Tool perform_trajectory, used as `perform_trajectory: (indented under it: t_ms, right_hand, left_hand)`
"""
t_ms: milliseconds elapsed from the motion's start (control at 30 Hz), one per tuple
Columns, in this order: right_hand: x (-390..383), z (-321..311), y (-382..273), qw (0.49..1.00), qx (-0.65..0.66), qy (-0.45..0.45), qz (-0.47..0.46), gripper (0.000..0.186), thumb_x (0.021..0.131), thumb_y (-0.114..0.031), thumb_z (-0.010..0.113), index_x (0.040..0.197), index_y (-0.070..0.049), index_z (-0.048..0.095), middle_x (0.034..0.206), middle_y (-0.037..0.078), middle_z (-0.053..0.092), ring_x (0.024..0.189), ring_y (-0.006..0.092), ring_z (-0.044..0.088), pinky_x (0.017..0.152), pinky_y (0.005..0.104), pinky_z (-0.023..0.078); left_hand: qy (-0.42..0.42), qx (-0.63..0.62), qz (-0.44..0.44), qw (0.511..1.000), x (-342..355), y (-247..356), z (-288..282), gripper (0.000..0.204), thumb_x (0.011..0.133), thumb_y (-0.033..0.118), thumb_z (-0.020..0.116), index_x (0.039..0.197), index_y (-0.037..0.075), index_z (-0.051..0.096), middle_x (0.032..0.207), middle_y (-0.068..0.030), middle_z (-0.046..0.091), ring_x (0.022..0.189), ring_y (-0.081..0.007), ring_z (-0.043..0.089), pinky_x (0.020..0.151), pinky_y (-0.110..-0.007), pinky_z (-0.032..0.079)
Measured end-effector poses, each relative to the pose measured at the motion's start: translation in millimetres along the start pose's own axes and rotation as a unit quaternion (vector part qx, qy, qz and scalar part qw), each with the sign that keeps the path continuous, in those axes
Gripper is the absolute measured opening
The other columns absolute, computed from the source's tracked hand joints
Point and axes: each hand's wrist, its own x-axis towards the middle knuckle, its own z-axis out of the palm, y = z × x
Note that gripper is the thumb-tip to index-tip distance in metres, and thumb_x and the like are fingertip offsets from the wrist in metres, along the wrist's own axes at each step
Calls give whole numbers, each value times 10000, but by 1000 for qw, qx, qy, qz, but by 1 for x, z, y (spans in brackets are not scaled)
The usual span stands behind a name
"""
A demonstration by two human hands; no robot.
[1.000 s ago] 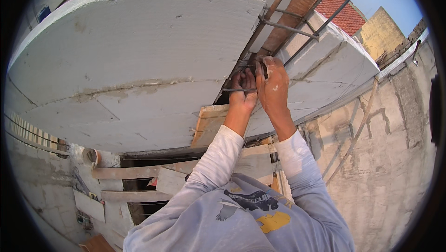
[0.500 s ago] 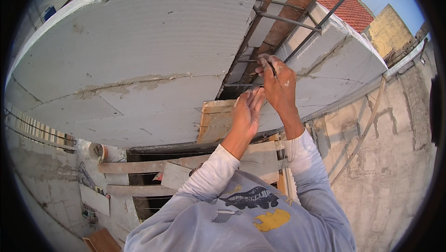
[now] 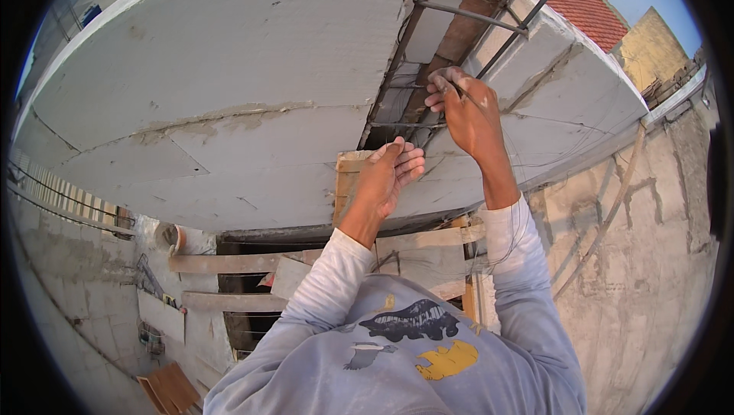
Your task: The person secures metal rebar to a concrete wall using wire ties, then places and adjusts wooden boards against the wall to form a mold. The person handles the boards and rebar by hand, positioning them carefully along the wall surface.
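Fingers of the right hand (image 3: 468,113) pinch thin tie wire (image 3: 489,105) beside the rebar (image 3: 397,63); left hand (image 3: 390,174) open below.

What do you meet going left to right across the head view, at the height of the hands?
Large white foam slab → left hand → right hand, pinching thin wire at the rebar → second white slab → rough plastered wall.

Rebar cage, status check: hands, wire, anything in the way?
Right hand pinching thin tie wire at the rebar cage. Left hand open, just below, holding nothing. White foam blocks flank the gap; nothing blocking.
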Motion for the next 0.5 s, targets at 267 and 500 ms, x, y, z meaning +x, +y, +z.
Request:
perform_trajectory:
  t_ms: [267, 500]
  right_hand:
    - [8, -10, 6, 991, -102, -59, -66, 213, 935, 13, 574, 1076, 87, 715, 1030, 140, 745, 778, 194, 753, 713, 301, 602]
    - [21, -18, 9, 968, -184, -94, -143, 325, 1015, -79, 502, 1198, 137, 663, 1034, 219, 736, 815, 222, 761, 711, 292, 603]
  left_hand:
    - [79, 668, 169, 720, -42, 31, 9, 392, 1007, 357, 662, 1130, -12, 713, 842, -90, 728, 750, -216, 708, 703, -373, 554]
    - [124, 577, 454, 667, -53, 7, 28, 466, 972, 296, 713, 1275, -37, 592, 1096, -171, 640, 745, -249, 638, 746, -376, 530]
